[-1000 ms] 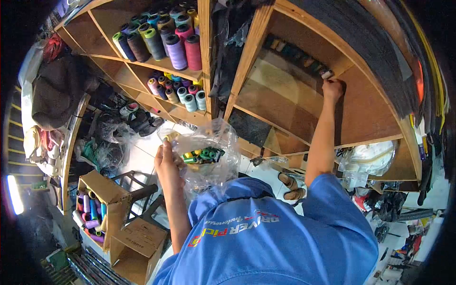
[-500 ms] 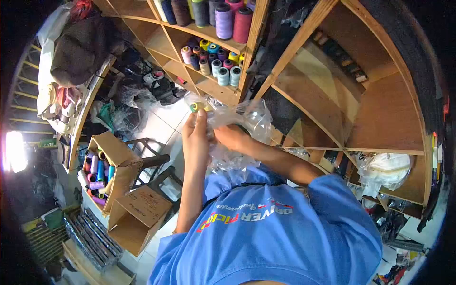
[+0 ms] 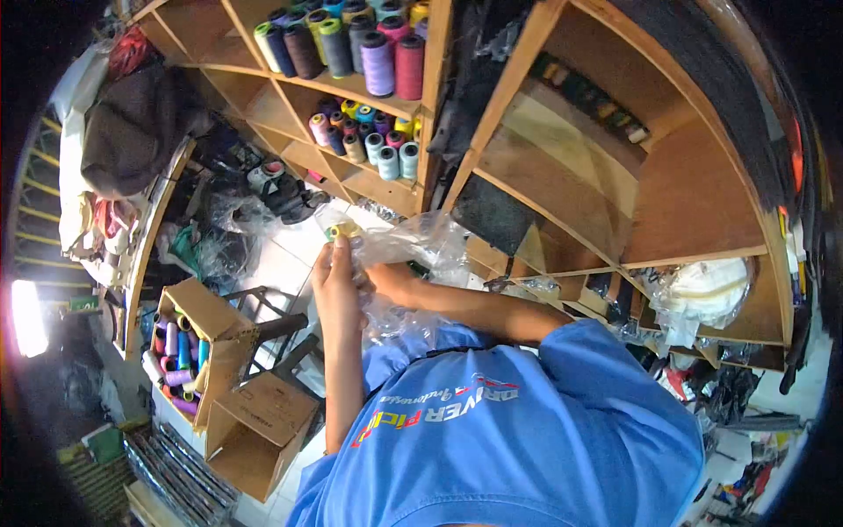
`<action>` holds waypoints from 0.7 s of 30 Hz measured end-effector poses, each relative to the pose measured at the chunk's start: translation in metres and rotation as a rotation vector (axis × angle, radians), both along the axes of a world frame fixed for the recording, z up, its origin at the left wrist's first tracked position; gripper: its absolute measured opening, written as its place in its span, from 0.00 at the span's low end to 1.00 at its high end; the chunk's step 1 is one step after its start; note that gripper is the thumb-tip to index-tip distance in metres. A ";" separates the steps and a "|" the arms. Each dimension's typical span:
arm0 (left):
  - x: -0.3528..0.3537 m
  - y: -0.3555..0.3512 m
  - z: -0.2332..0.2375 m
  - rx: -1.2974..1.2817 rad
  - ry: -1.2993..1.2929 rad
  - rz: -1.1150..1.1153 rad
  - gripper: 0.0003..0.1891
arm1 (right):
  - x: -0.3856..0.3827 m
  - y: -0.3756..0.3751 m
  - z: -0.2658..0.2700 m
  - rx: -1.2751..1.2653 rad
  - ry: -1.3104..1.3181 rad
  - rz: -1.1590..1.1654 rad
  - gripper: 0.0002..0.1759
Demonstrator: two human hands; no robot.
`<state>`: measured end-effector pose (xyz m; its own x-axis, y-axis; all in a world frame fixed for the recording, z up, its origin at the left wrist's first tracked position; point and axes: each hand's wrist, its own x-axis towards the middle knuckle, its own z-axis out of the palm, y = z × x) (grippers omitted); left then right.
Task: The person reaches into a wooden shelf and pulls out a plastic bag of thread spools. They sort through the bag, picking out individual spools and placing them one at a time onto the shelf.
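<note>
My left hand (image 3: pixel 335 279) is raised in front of my chest, fingers closed and thumb pointing up. At its fingertips is a small yellow-green thread spool (image 3: pixel 345 230), partly covered by clear plastic. A crumpled clear plastic bag (image 3: pixel 430 244) spreads to the right of the spool and hangs down around my right wrist. My right hand (image 3: pixel 386 283) reaches across from the right, close against the left hand and among the plastic. Its fingers are hidden behind the left hand and the bag.
Wooden shelves (image 3: pixel 351 85) ahead hold large thread cones (image 3: pixel 378 66) and smaller spools (image 3: pixel 387 162). An open carton (image 3: pixel 224 351) of colored spools stands at left, beside another open cardboard box (image 3: pixel 263 413). A plastic-wrapped white bundle (image 3: pixel 702 294) sits on the right shelving.
The view has shifted, so the shelves and both hands appear farther left, with the hands lower. My hands stay together at the spool and bag; the plastic has changed shape and stretches to the right.
</note>
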<state>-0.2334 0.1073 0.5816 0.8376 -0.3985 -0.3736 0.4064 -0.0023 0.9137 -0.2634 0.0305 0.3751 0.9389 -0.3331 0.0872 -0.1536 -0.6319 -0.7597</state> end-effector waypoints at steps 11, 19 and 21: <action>0.017 0.001 -0.013 -0.032 -0.008 -0.015 0.17 | -0.081 -0.105 0.199 0.489 0.356 0.326 0.18; 0.015 -0.016 -0.012 -0.039 0.016 0.012 0.14 | -0.192 -0.231 0.240 0.728 -0.382 -0.594 0.22; 0.018 -0.016 -0.020 -0.073 0.023 0.010 0.14 | -0.204 -0.257 0.257 0.351 -0.268 -0.827 0.21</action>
